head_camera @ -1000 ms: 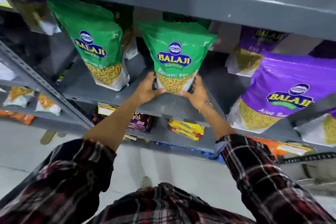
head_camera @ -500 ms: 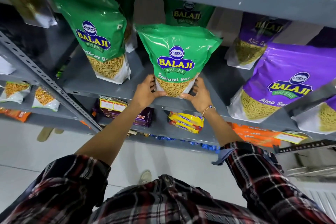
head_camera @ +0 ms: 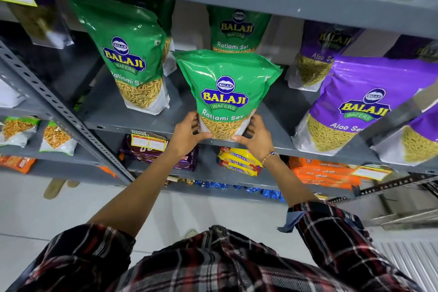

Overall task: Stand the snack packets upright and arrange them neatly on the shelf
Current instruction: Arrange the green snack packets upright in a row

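Grey steel racking fills the frame, its middle shelf (head_camera: 132, 123) running across the centre and carrying the stock being tidied. Largest on it is the purple Aloo Sev packet (head_camera: 355, 104) at the right, standing upright at the front edge with more purple packs behind and beside it. At upper left a green Ratlami Sev packet (head_camera: 132, 59) stands tall and leans slightly, while a rear green packet (head_camera: 237, 31) sits in the shadow at the back of the shelf, upper centre.

In the middle of the frame the centre green packet (head_camera: 225, 95) stands on its base right at the shelf's front lip, face forward. It is held low, probably because steadying the gusseted bottom is what keeps a soft pouch from toppling. The left hand (head_camera: 187, 135) presses its lower left corner with fingers curled around the side and thumb along the bottom edge; the right hand (head_camera: 258, 137) mirrors it on the lower right corner (a beaded bracelet shows at that wrist). Both hands grip the pack rather than hover.

Judging from this, the packet is being squared up with the front row.
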The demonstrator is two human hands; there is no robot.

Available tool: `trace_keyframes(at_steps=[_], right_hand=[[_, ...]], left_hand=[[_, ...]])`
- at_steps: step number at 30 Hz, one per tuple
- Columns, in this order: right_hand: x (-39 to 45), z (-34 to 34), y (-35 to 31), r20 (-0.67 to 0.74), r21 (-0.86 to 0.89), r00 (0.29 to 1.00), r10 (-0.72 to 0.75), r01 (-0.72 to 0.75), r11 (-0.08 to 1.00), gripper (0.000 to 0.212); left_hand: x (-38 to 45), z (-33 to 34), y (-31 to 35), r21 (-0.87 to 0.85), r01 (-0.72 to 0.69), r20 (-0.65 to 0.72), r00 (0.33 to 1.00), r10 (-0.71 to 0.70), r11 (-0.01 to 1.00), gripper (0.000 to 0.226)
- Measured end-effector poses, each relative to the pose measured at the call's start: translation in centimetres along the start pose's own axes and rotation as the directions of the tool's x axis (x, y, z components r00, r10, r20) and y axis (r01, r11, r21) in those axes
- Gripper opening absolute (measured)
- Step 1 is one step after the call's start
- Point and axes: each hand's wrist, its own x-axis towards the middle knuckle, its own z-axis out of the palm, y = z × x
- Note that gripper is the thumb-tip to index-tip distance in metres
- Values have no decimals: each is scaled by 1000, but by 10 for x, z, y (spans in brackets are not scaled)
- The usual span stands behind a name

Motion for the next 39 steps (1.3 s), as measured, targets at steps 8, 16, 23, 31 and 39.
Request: trace_keyframes(at_steps=[8,16,23,31,39], right_hand=[[-10,5,-1,8,-6,1000,8,-8,1000,78],[-68,56,3,-270,-91,956,-119,97,991,4],[-10,167,-62,187,-57,967,-171,185,981,46],[82,211,-95,91,3,995,-47,47,999,85],[58,214,-89,80,-67,994,-79,84,994,70]], left_hand=[[-8,2,0,-16,-7,1,1000,7,1000,62],[-39,-25,-13,-1,-46,-343,938,43,999,43],[-9,-147,-31,-30,25,-611,791,-38,999,58],[50,-209,-38,164,103,-63,994,-94,981,100],[27,-211,-41,251,178,-173,975,-137,951,86]])
